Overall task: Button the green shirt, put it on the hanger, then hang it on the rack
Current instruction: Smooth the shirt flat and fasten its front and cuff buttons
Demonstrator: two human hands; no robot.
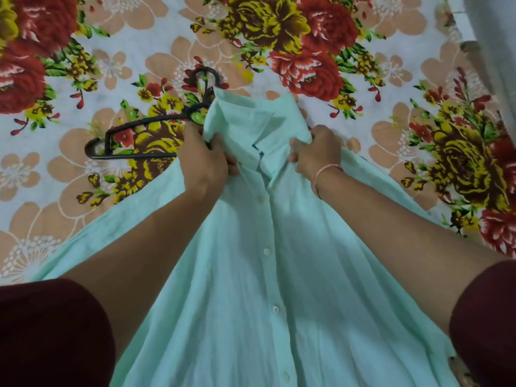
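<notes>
- Nearest the camera, dark maroon sleeves (50, 331) frame 2 bare forearms reaching forward.
- A pale mint-green cotton shirt (251, 275) lies front-up on the bed, its placket buttoned along the visible run of white buttons (267, 251).
- The left hand (205, 160) pinches the shirt's fabric just below the collar; the right hand (315, 152), a thin pink thread at its wrist, clutches the collar's other side.
- Beyond, a black plastic hanger (145, 129) rests on the floral bedsheet (307, 51), its right end hidden under the shirt's shoulder.
</notes>
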